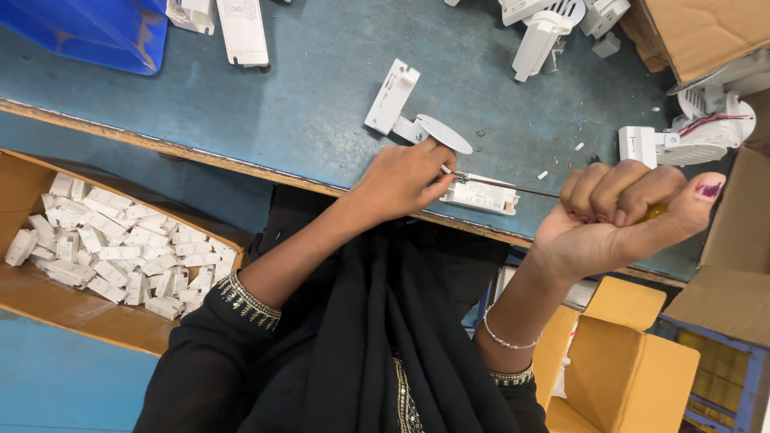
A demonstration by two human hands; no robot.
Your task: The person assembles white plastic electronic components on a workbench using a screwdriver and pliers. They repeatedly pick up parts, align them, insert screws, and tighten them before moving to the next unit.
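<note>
My screwdriver (513, 189) has a thin, glossy metal shaft; the driver box (481, 195) is matt white plastic; the tabletop (305, 96) is scuffed, painted blue.

blue worktable (305, 96) carries white plastic housings (391, 96).

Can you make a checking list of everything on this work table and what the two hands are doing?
Surface: blue worktable with a worn wooden edge.
Job's things: small white rectangular box at the table edge; screwdriver tip touching it.
Clutter: white plastic parts, little white bits scattered.
Hands: left hand steadies the box; right hand fists the screwdriver handle.
Cables: red and black wires on a white fitting.
Surroundings: cardboard box of white pieces, yellow boxes, blue bin.
</note>
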